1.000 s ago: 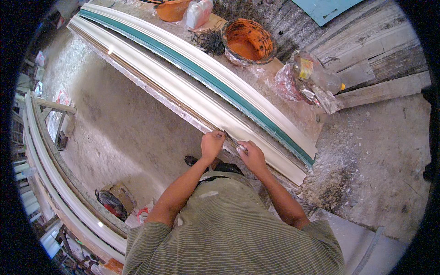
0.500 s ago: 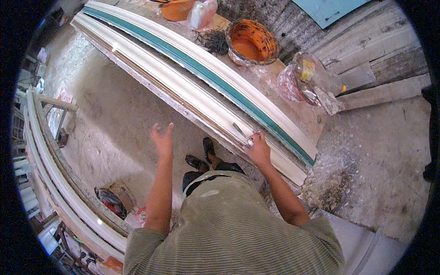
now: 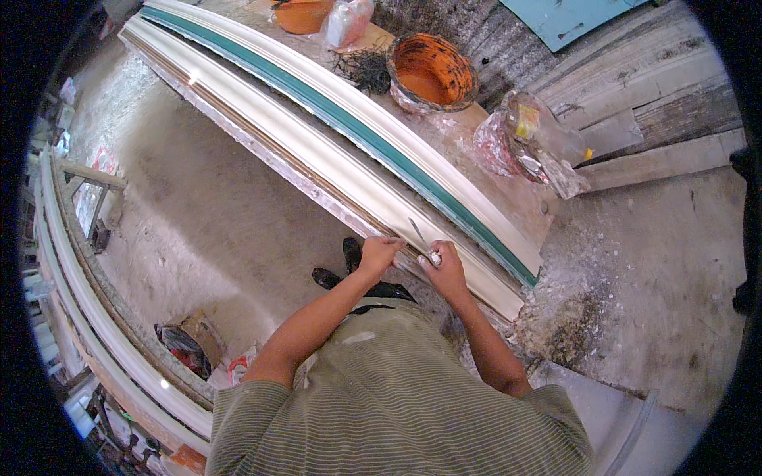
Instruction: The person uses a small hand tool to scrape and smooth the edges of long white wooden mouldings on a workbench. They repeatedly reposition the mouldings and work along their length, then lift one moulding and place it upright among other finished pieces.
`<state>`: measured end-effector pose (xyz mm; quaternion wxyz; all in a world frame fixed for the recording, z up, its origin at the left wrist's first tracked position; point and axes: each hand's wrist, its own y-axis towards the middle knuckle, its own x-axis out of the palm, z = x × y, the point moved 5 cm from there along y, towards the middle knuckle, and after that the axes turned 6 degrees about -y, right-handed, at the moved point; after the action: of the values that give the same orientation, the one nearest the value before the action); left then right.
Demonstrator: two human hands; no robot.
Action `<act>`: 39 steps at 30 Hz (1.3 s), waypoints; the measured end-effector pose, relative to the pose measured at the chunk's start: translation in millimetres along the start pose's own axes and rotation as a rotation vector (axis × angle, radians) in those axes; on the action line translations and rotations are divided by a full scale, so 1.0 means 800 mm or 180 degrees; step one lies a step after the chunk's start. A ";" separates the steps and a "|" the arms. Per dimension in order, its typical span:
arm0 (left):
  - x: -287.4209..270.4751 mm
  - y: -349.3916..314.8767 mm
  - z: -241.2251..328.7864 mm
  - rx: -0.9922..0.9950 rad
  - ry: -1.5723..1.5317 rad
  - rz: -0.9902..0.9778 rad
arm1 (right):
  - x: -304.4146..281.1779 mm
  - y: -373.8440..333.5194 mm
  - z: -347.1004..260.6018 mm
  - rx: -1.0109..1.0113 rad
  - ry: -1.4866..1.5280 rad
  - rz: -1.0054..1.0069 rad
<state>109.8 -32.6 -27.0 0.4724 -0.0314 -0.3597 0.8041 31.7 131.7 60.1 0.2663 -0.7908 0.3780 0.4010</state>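
Note:
My right hand (image 3: 446, 270) is closed around a thin-bladed metal tool (image 3: 417, 230), its blade pointing up and away to the left; a white lump shows at the fingers. Beneath it runs a long cream-white moulding (image 3: 317, 163) with a stepped profile. My left hand (image 3: 379, 257) is at the moulding's near edge, left of the right hand, fingers bent together. Whether it pinches the edge or a small piece is too small to tell. Along the moulding's near side is a brown strip (image 3: 230, 113) with a rough whitish border.
Behind lie a green strip (image 3: 341, 119) and another white moulding (image 3: 444, 151). An orange tub (image 3: 432, 71), a plastic-wrapped bucket (image 3: 508, 143) and a clear bag (image 3: 347, 22) stand beyond. More long mouldings (image 3: 103, 317) curve along the left. A box (image 3: 194, 341) is on the floor.
My left hand has come from the open air at left, fingers spread, to the moulding's near edge beside my right hand. The right hand has shifted slightly nearer, still holding the tool.

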 end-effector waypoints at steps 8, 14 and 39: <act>0.004 0.009 -0.019 0.0104 0.0073 0.0356 | -0.001 -0.046 0.028 0.0355 -0.0073 -0.0298; 0.009 0.002 -0.009 0.0130 0.0388 0.0515 | -0.002 -0.057 0.057 0.0515 -0.0250 -0.0388; 0.013 0.003 -0.012 0.0382 0.0830 0.0884 | -0.007 -0.022 0.023 0.0208 -0.0511 -0.0607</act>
<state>105.9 -20.0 -32.9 0.4005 -0.1564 -0.2391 0.8706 35.6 157.2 56.7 0.3583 -0.7794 0.2914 0.4234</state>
